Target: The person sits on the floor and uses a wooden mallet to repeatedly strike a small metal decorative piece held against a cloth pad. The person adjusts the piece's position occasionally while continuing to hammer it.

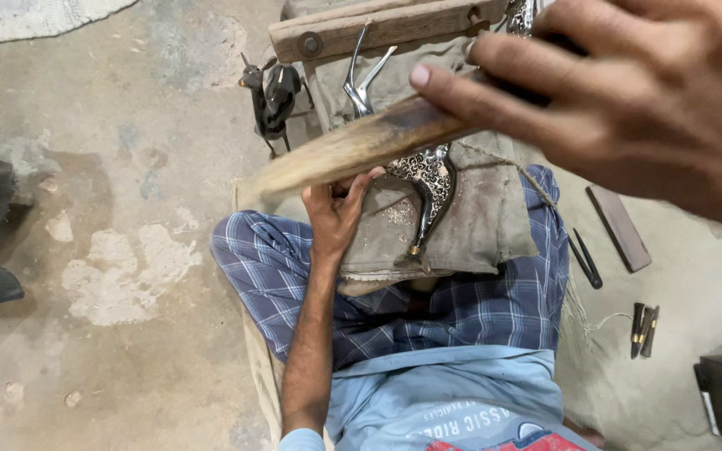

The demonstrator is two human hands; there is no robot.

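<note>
Two hands at work: my right hand (628,100) is wrapped around a wooden stick (353,146), raised close to the camera and blurred. My left hand (338,213) pinches a small tool I cannot make out, against the engraved metal figure (428,179) lying on the canvas pad (486,225) across my lap. A wooden bar (378,29) sits beyond it. A flat stone (620,227) and punches (643,330) lie on the floor to my right.

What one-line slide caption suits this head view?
Seated on a concrete floor, right hand swings a wooden stick while left hand steadies an engraved metal figure.
</note>
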